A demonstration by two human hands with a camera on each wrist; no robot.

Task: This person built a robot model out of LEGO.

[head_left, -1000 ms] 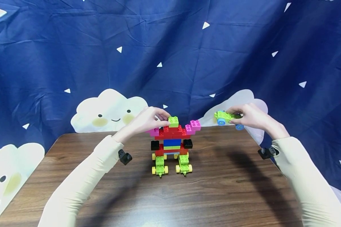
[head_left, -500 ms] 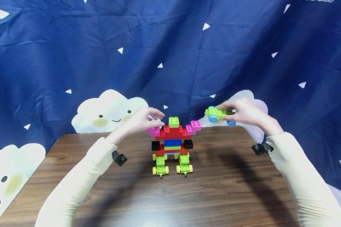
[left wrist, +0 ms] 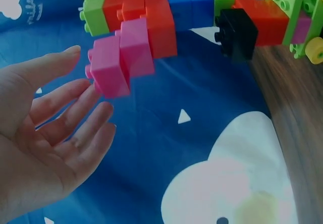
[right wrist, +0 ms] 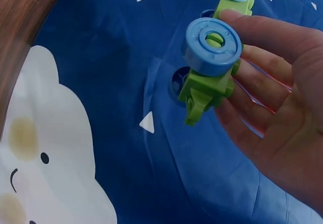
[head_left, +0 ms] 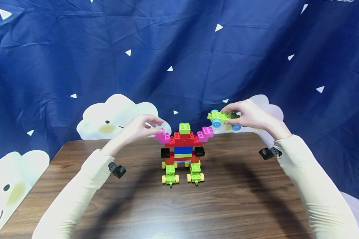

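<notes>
A robot-like figure of toy building bricks (head_left: 183, 142) stands upright on the table, with a red and blue body, a lime-green brick (head_left: 184, 128) on top and stepped pink bricks on both sides. My left hand (head_left: 137, 128) is beside the left pink bricks (left wrist: 108, 67), fingers relaxed and holding nothing. Whether a fingertip touches them I cannot tell. To the right of the figure, in the air, my right hand (head_left: 249, 114) pinches a green toy car base (head_left: 222, 117) with blue wheels. The right wrist view shows thumb and fingers along the sides of that base (right wrist: 206, 85).
Beneath the figure are two green bases with yellow wheels (head_left: 170, 177) on the brown wooden table (head_left: 227, 199). A blue curtain (head_left: 179, 49) with white triangles and smiling clouds hangs just behind the table's far edge. Black wrist cameras (head_left: 117, 170) are on both sleeves.
My left hand has let go of the green top brick and moved left, to the pink bricks. My right hand has carried the wheeled base leftward, nearer the figure, and slightly up.
</notes>
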